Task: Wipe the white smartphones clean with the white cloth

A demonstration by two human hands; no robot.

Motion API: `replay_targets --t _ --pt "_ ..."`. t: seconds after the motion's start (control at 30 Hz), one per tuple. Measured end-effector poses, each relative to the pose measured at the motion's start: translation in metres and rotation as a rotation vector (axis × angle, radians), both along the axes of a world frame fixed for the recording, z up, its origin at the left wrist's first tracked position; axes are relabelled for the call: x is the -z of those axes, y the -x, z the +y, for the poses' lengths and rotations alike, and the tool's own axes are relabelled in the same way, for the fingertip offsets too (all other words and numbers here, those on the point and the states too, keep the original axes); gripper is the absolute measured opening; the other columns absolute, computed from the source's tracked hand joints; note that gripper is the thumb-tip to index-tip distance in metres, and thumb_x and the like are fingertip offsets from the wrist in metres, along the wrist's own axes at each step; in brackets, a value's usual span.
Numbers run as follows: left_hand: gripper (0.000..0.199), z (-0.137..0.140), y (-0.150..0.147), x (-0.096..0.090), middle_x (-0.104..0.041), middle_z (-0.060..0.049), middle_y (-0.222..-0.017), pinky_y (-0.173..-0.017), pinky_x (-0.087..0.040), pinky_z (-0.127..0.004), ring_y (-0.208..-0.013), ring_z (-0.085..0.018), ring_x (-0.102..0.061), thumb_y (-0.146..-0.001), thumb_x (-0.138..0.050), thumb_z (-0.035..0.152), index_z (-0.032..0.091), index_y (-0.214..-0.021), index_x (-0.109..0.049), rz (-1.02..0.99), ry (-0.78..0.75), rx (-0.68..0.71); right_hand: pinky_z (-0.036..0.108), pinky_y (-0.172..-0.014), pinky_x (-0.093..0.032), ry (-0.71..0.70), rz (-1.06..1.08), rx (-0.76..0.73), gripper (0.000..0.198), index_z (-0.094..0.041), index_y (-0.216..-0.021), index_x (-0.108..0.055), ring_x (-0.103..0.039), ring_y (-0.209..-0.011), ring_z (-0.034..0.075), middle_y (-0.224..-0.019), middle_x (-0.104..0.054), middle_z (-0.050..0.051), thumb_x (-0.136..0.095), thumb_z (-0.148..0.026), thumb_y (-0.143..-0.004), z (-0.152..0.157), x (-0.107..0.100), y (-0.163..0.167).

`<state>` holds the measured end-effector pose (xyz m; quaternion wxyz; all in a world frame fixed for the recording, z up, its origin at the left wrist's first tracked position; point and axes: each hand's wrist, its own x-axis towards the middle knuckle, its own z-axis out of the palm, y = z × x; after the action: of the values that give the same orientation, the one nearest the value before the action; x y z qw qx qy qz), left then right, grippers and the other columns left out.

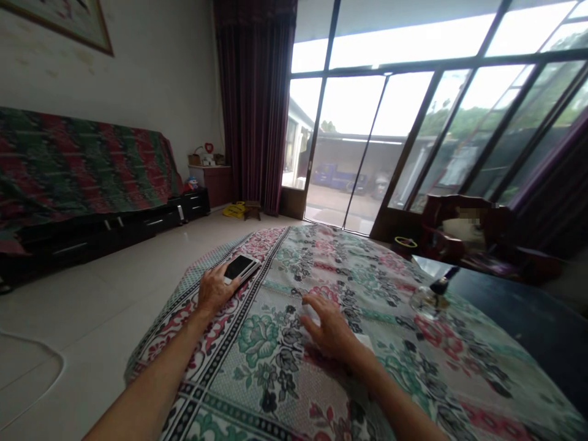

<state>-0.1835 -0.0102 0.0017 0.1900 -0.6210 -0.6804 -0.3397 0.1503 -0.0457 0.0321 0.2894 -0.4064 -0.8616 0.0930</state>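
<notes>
Head view, flat, dark-screened phone gripped by left hand over flowered cloth, rounded white object held in curled right hand, clear glass vessel seen farther right, contents unclear

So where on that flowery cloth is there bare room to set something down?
Bare cloth shows between the left hand and right hand, with a wider patch beyond them toward the glass doors. It's crowded around the phone, the white thing at the right fingers, and the clear glassy thing.
</notes>
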Motion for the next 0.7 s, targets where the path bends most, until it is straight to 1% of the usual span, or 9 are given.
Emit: replay_targets --t 0.1,0.17,0.23,0.3,0.37,0.47,0.5,0.6,0.7 --pt "0.049 0.001 0.0 -0.008 -0.068 -0.015 -0.11 -0.092 -0.042 -0.039 -0.101 -0.03 -0.062 -0.082 -0.05 0.046 0.013 -0.116 -0.061 0.028 0.012 -0.019 0.048 -0.102 -0.038 0.009 -0.037 0.056 0.033 -0.019 -0.116 -0.062 -0.054 -0.118 0.027 -0.123 -0.063 0.012 -0.055 -0.032 -0.087 -0.007 0.005 -0.038" --pt "0.051 0.001 -0.004 -0.014 -0.068 -0.015 -0.108 -0.091 -0.043 -0.04 -0.1 -0.03 -0.063 -0.082 -0.052 0.046 0.012 -0.118 -0.059 0.055 0.028 -0.004 0.045 -0.102 -0.038 0.018 -0.037 0.063 0.031 -0.019 -0.116 -0.063 -0.054 -0.119 0.026 -0.124 -0.063 0.011 -0.052 -0.032 -0.089 -0.011 0.009 -0.052" --pt "0.052 0.0 -0.015 -0.02 -0.067 -0.016 -0.112 -0.092 -0.042 -0.04 -0.103 -0.031 -0.062 -0.082 -0.053 0.047 0.012 -0.121 -0.058 0.07 0.035 0.034 0.043 -0.101 -0.039 0.025 -0.04 0.029 0.03 -0.021 -0.115 -0.064 -0.053 -0.119 0.024 -0.125 -0.062 0.01 -0.051 -0.031 -0.09 -0.015 0.012 -0.056" --pt "0.051 -0.002 -0.036 -0.023 -0.066 -0.016 -0.116 -0.094 -0.042 -0.039 -0.107 -0.03 -0.06 -0.081 -0.057 0.046 0.014 -0.121 -0.058 0.058 0.048 0.087 0.043 -0.102 -0.038 0.027 -0.058 -0.008 0.029 -0.022 -0.114 -0.064 -0.053 -0.119 0.024 -0.126 -0.062 0.009 -0.051 -0.031 -0.09 -0.018 0.014 -0.055" --pt "0.051 -0.004 -0.066 -0.023 -0.066 -0.014 -0.116 -0.093 -0.043 -0.038 -0.106 -0.029 -0.06 -0.079 -0.061 0.044 0.015 -0.121 -0.058 0.05 0.098 0.177 0.045 -0.103 -0.036 0.026 -0.083 -0.022 0.03 -0.022 -0.115 -0.064 -0.052 -0.12 0.025 -0.127 -0.061 0.009 -0.053 -0.032 -0.089 -0.021 0.016 -0.053" --pt "0.049 -0.007 -0.116 -0.017 -0.067 -0.011 -0.114 -0.093 -0.043 -0.036 -0.103 -0.027 -0.06 -0.078 -0.064 0.038 0.015 -0.122 -0.058 0.036 0.173 0.333 0.046 -0.104 -0.034 0.026 -0.091 0.0 0.033 -0.021 -0.117 -0.063 -0.05 -0.122 0.026 -0.129 -0.06 0.009 -0.054 -0.033 -0.088 -0.023 0.018 -0.052" --pt "0.049 -0.007 -0.131 -0.014 -0.067 -0.011 -0.113 -0.092 -0.044 -0.036 -0.102 -0.026 -0.06 -0.078 -0.064 0.036 0.015 -0.122 -0.058 0.014 0.197 0.363 0.046 -0.104 -0.034 0.027 -0.088 0.007 0.033 -0.021 -0.117 -0.063 -0.049 -0.122 0.026 -0.129 -0.06 0.009 -0.055 -0.033 -0.088 -0.024 0.019 -0.053" --pt "0.048 -0.009 -0.162 -0.004 -0.067 -0.011 -0.112 -0.093 -0.043 -0.036 -0.101 -0.026 -0.06 -0.08 -0.063 0.035 0.014 -0.122 -0.059 -0.039 0.244 0.386 0.044 -0.105 -0.033 0.027 -0.078 0.009 0.032 -0.02 -0.116 -0.063 -0.05 -0.121 0.025 -0.128 -0.06 0.009 -0.056 -0.031 -0.086 -0.027 0.018 -0.053" --pt "0.05 -0.01 -0.172 0.004 -0.066 -0.011 -0.114 -0.093 -0.043 -0.036 -0.103 -0.027 -0.058 -0.08 -0.063 0.038 0.016 -0.125 -0.057 -0.049 0.266 0.361 0.042 -0.105 -0.033 0.03 -0.076 -0.003 0.033 -0.02 -0.116 -0.062 -0.05 -0.12 0.024 -0.127 -0.061 0.008 -0.057 -0.03 -0.085 -0.028 0.016 -0.053"
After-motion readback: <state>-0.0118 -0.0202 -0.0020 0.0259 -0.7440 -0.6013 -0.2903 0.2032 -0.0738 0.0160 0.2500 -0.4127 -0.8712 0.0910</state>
